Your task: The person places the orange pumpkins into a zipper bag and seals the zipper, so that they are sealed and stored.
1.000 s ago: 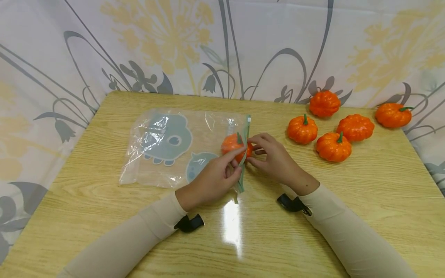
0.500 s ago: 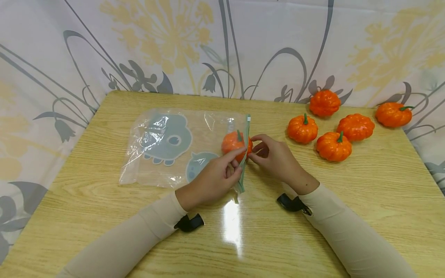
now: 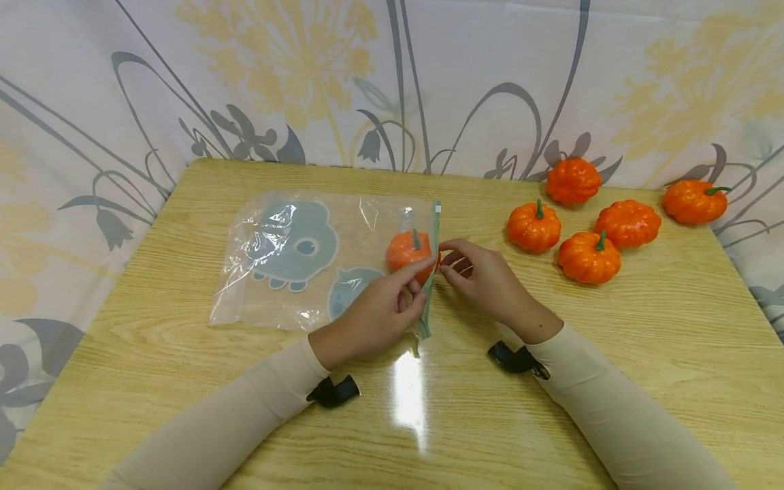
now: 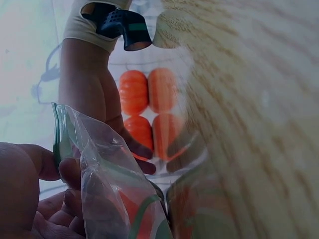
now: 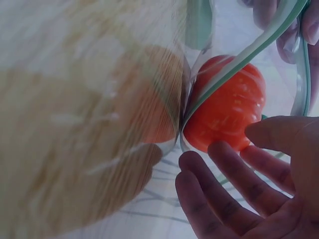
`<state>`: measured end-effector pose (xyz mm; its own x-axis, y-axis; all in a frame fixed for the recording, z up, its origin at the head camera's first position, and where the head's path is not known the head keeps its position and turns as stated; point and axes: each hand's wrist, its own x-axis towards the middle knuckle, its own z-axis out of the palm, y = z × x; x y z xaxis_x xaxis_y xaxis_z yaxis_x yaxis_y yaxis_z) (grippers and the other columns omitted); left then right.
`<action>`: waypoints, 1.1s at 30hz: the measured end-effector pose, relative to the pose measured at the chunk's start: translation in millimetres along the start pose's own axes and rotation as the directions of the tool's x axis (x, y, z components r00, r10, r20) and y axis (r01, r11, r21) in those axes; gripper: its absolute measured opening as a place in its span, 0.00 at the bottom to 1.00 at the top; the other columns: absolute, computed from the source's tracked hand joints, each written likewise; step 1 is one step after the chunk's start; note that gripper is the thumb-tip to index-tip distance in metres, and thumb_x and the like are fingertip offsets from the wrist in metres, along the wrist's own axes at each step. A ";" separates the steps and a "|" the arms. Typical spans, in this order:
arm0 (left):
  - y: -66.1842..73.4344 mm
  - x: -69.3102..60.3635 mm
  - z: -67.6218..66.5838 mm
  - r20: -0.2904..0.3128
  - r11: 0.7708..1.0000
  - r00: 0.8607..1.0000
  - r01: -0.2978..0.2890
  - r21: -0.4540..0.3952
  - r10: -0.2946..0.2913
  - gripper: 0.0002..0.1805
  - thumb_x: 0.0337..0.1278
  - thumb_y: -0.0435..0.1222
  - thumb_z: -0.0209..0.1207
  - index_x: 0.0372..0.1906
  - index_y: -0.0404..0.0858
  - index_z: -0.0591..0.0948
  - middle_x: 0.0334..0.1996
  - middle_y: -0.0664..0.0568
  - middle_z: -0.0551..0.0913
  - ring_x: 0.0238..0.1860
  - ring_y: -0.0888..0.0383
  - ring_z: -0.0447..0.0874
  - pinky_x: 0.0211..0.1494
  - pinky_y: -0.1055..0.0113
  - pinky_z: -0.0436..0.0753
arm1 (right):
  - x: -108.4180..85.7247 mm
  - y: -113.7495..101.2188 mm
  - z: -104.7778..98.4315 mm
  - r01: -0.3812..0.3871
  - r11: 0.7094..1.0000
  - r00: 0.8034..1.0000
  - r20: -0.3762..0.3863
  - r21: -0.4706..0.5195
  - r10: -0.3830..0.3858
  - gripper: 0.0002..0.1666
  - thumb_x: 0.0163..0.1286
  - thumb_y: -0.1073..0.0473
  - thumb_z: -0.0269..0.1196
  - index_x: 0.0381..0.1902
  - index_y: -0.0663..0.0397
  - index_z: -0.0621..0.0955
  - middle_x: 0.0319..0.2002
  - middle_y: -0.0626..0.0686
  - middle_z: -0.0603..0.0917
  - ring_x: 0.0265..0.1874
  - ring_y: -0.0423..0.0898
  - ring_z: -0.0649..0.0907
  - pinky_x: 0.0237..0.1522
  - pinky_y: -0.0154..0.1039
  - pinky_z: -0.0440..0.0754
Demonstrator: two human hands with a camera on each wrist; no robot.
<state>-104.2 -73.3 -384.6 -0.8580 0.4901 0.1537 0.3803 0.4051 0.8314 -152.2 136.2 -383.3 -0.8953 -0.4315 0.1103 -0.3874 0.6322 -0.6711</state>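
Observation:
A clear zip bag [image 3: 361,214] with blue-green cartoon prints and a green zip edge lies flat, its mouth facing right. Inside the mouth sits an orange toy pumpkin [image 3: 405,252] with a green stem, seen through the film. My left hand [image 3: 376,313] pinches the bag's near lip between thumb and finger, holding the mouth apart. My right hand [image 3: 484,279] is at the opening, fingers loosely bent. In the right wrist view its fingertips [image 5: 222,149] lie at the underside of the pumpkin [image 5: 232,107]; whether they all touch is unclear.
Several more orange pumpkins stand at the back right, among them a front one [image 3: 589,258], a left one [image 3: 533,227] and one at the far right [image 3: 695,202]. The wooden table [image 3: 184,408] meets a floral curtain [image 3: 343,82] at its back edge.
The pumpkin at the bag mouth has slid a little to the left, deeper into the bag. My right fingers have shifted slightly at the opening; my left hand stays on the lip.

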 end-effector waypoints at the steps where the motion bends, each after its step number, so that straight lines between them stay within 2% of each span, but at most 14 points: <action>1: -0.2 0.1 -0.1 0.000 1.000 1.000 0.000 -0.002 0.000 0.29 0.69 0.32 0.54 0.74 0.39 0.67 0.36 0.54 0.78 0.21 0.67 0.69 0.25 0.74 0.72 | 0.1 -0.1 -0.1 0.002 1.000 1.000 0.004 0.002 -0.002 0.20 0.70 0.64 0.63 0.59 0.61 0.79 0.43 0.61 0.88 0.40 0.54 0.89 0.44 0.49 0.88; 6: -1.8 0.6 -0.1 0.000 1.000 1.000 -0.003 0.003 0.003 0.29 0.69 0.32 0.53 0.74 0.39 0.67 0.36 0.53 0.79 0.21 0.67 0.68 0.26 0.74 0.72 | 0.0 -0.5 -1.7 0.003 1.000 1.000 0.022 0.011 -0.003 0.20 0.71 0.64 0.62 0.60 0.61 0.78 0.45 0.61 0.87 0.41 0.54 0.88 0.44 0.49 0.88; 11: -1.5 1.3 0.0 0.004 1.000 1.000 0.000 0.008 0.000 0.30 0.67 0.32 0.54 0.74 0.39 0.67 0.35 0.54 0.78 0.21 0.67 0.69 0.26 0.74 0.73 | 0.6 -1.2 -6.3 -0.001 1.000 1.000 0.007 -0.004 0.001 0.19 0.71 0.64 0.62 0.58 0.60 0.80 0.45 0.60 0.87 0.42 0.53 0.88 0.45 0.49 0.87; 15: 0.9 0.4 0.0 0.012 0.999 0.999 0.030 0.037 -0.030 0.34 0.61 0.31 0.56 0.74 0.40 0.67 0.35 0.56 0.78 0.21 0.67 0.68 0.25 0.74 0.72 | 0.9 0.5 -11.5 -0.007 1.000 0.999 -0.034 -0.028 0.006 0.18 0.71 0.64 0.62 0.57 0.61 0.81 0.45 0.60 0.87 0.42 0.54 0.88 0.45 0.50 0.87; 19: 4.2 -0.8 0.1 0.005 0.996 0.999 0.048 0.076 -0.048 0.37 0.56 0.31 0.58 0.74 0.42 0.67 0.36 0.58 0.78 0.18 0.69 0.65 0.22 0.74 0.68 | 0.3 2.8 -19.0 0.018 0.997 0.994 -0.106 -0.073 -0.026 0.17 0.71 0.64 0.62 0.56 0.63 0.81 0.45 0.60 0.87 0.42 0.54 0.88 0.45 0.52 0.87; 24: 7.0 -0.8 1.5 -0.031 0.996 0.997 0.069 0.063 -0.067 0.37 0.54 0.31 0.58 0.73 0.42 0.67 0.36 0.57 0.78 0.16 0.69 0.64 0.20 0.74 0.66 | 0.6 7.8 -29.5 0.044 0.990 0.977 -0.200 -0.133 -0.070 0.16 0.71 0.64 0.61 0.55 0.64 0.81 0.47 0.61 0.86 0.46 0.56 0.85 0.48 0.54 0.85; 28: 7.1 -2.2 3.1 -0.065 0.996 0.995 0.082 0.031 -0.079 0.35 0.56 0.30 0.59 0.72 0.40 0.69 0.35 0.56 0.79 0.16 0.68 0.64 0.19 0.74 0.66 | 0.0 13.3 -37.0 0.011 0.989 0.961 -0.272 -0.144 -0.050 0.17 0.71 0.64 0.60 0.56 0.63 0.80 0.50 0.62 0.85 0.49 0.59 0.83 0.51 0.56 0.82; 33: 5.8 -3.4 5.0 -0.107 0.999 0.993 0.054 -0.007 -0.054 0.30 0.58 0.30 0.60 0.68 0.36 0.72 0.34 0.54 0.79 0.16 0.68 0.63 0.19 0.74 0.66 | -0.5 17.6 -48.5 -0.018 0.991 0.924 -0.380 -0.135 -0.035 0.20 0.70 0.65 0.60 0.58 0.64 0.79 0.56 0.64 0.81 0.57 0.63 0.76 0.59 0.60 0.73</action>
<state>-97.4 -68.7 -383.0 -0.9094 0.3821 0.1643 0.3309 0.4253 0.8424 -169.3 178.8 -359.6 -0.8975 -0.1763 0.4044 -0.3974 0.7210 -0.5677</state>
